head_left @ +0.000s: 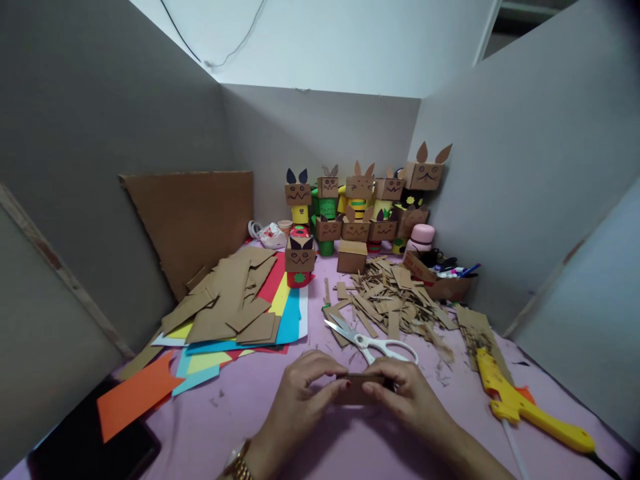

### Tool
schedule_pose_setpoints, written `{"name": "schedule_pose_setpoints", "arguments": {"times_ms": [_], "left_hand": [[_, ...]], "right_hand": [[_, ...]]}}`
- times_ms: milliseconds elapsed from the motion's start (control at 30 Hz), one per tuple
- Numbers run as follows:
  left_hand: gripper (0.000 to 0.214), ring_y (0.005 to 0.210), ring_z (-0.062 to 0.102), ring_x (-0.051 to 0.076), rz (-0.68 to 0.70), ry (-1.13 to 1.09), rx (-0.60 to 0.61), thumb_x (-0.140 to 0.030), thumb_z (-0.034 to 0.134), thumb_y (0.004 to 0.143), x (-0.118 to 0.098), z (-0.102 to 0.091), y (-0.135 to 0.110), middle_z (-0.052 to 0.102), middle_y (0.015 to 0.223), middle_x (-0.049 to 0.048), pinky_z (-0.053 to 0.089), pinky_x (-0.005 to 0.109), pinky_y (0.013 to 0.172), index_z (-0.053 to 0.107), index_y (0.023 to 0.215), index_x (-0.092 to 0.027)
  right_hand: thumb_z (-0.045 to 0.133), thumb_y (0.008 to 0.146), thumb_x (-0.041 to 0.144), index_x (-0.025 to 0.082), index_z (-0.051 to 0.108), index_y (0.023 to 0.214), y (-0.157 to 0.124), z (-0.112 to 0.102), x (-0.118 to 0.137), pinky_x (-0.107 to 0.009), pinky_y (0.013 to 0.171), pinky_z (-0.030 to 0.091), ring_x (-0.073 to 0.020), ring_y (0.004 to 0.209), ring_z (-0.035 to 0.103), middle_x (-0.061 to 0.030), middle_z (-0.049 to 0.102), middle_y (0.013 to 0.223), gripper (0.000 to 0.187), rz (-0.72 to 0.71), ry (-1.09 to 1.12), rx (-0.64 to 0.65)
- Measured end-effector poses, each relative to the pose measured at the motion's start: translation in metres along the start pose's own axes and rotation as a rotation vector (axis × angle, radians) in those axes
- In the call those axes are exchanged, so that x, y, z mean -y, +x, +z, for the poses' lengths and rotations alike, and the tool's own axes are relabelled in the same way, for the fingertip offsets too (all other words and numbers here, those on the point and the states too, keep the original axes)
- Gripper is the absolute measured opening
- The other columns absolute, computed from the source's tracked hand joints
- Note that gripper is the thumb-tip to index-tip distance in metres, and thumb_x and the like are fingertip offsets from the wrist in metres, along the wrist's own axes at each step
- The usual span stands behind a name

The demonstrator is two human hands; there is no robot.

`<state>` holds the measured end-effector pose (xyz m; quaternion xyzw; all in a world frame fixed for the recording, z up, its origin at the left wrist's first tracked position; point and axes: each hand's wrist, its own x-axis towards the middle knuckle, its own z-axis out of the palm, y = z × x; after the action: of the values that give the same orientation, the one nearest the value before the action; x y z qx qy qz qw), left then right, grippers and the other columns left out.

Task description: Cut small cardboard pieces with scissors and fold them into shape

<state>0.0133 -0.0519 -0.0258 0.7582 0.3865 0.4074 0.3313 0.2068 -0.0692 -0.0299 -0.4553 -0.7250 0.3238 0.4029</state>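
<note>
A small brown cardboard piece [353,393] is held low over the table at the front middle. Fingers and thumb of my left hand [299,392] pinch its left end. At the opposite end, my right hand [411,395] grips it between thumb and fingers. The hands hide both ends, so its full shape does not show. Just beyond my hands lie white-handled scissors [362,341], blades partly apart and pointing to the far left. A closed cardboard box [352,257] stands farther back.
Cardboard sheets [220,300] lie over coloured paper at left, near an orange sheet [137,393] and black device [125,447]. Cardboard scraps [395,300] heap right of centre. A yellow glue gun [535,413] lies right. Several cardboard animal figures [357,187] stand behind; grey partitions enclose the table.
</note>
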Motion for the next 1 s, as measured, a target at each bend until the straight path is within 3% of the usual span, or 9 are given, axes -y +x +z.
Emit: {"name": "schedule_pose_setpoints", "arguments": {"times_ms": [133,333,400,467,567,667,767,900,1000], "left_hand": [[0.017,0.071,0.058,0.016,0.038,-0.005,-0.048,-0.027,0.053,0.079,0.001,0.001,0.000,0.066,0.071,0.0041,0.043,0.027,0.067,0.066,0.071,-0.019],[0.029,0.067,0.056,0.017,-0.229,-0.143,-0.300,-0.040,0.050,0.078,0.006,-0.004,0.006,0.061,0.064,0.0019,0.044,0.026,0.066,0.056,0.060,-0.018],[0.038,0.067,0.056,0.017,-0.240,-0.154,-0.266,-0.043,0.041,0.082,0.006,-0.005,0.005,0.061,0.063,0.0025,0.043,0.026,0.068,0.055,0.057,-0.018],[0.042,0.068,0.056,0.018,-0.201,-0.182,-0.146,-0.044,0.035,0.084,0.003,-0.004,0.003,0.063,0.066,0.0039,0.043,0.027,0.068,0.059,0.063,-0.017],[0.030,0.074,0.057,0.018,-0.095,-0.207,0.029,-0.043,0.049,0.078,-0.003,0.002,-0.002,0.065,0.077,0.0045,0.043,0.026,0.068,0.062,0.081,-0.016],[0.023,0.075,0.056,0.017,-0.100,-0.166,0.035,-0.034,0.064,0.069,-0.005,0.010,-0.005,0.064,0.080,0.0034,0.043,0.025,0.068,0.060,0.083,-0.017],[0.014,0.066,0.054,0.015,-0.204,-0.197,-0.021,-0.029,0.060,0.071,-0.002,0.014,-0.004,0.061,0.068,0.0017,0.042,0.023,0.060,0.058,0.071,-0.016],[0.017,0.060,0.050,0.014,-0.234,-0.272,-0.098,-0.031,0.060,0.070,0.000,0.011,-0.001,0.057,0.061,0.0002,0.040,0.022,0.056,0.057,0.064,-0.015],[0.016,0.058,0.047,0.013,-0.226,-0.210,-0.095,-0.029,0.060,0.068,-0.002,0.006,0.000,0.054,0.058,-0.0009,0.037,0.022,0.055,0.056,0.060,-0.016]], "right_hand": [[0.058,0.077,0.035,0.015,0.068,0.070,0.000,0.002,-0.001,-0.024,0.054,0.036,-0.0146,0.059,0.052,-0.0019,0.061,0.061,0.023,0.009,0.035,0.000],[0.069,0.067,0.042,0.013,0.066,0.072,0.001,0.007,-0.015,-0.022,0.050,0.037,-0.0121,0.054,0.050,0.0004,0.057,0.057,0.030,0.216,0.492,-0.016],[0.073,0.062,0.042,0.013,0.064,0.069,0.002,0.009,-0.018,-0.021,0.048,0.036,-0.0100,0.050,0.049,0.0020,0.055,0.055,0.032,0.278,0.655,-0.034],[0.077,0.057,0.041,0.013,0.063,0.067,0.003,0.011,-0.019,-0.020,0.048,0.036,-0.0090,0.049,0.049,0.0021,0.057,0.055,0.033,0.331,0.772,-0.071],[0.080,0.054,0.040,0.013,0.062,0.067,0.005,0.013,-0.016,-0.019,0.048,0.037,-0.0088,0.048,0.050,0.0014,0.060,0.058,0.034,0.383,0.893,-0.121],[0.080,0.054,0.040,0.014,0.063,0.068,0.006,0.016,-0.013,-0.019,0.047,0.037,-0.0086,0.047,0.049,0.0015,0.061,0.056,0.034,0.373,0.948,-0.135],[0.079,0.056,0.040,0.014,0.064,0.069,0.005,0.021,-0.013,-0.018,0.047,0.035,-0.0079,0.047,0.048,0.0022,0.060,0.055,0.033,0.362,0.959,-0.125],[0.074,0.062,0.042,0.013,0.067,0.070,0.004,0.024,-0.016,-0.017,0.044,0.029,-0.0063,0.045,0.042,0.0030,0.056,0.052,0.030,0.347,0.803,-0.060],[0.072,0.063,0.045,0.014,0.069,0.077,0.004,0.019,-0.014,-0.020,0.047,0.034,-0.0099,0.054,0.048,-0.0009,0.060,0.066,0.035,0.264,0.628,-0.041]]}}
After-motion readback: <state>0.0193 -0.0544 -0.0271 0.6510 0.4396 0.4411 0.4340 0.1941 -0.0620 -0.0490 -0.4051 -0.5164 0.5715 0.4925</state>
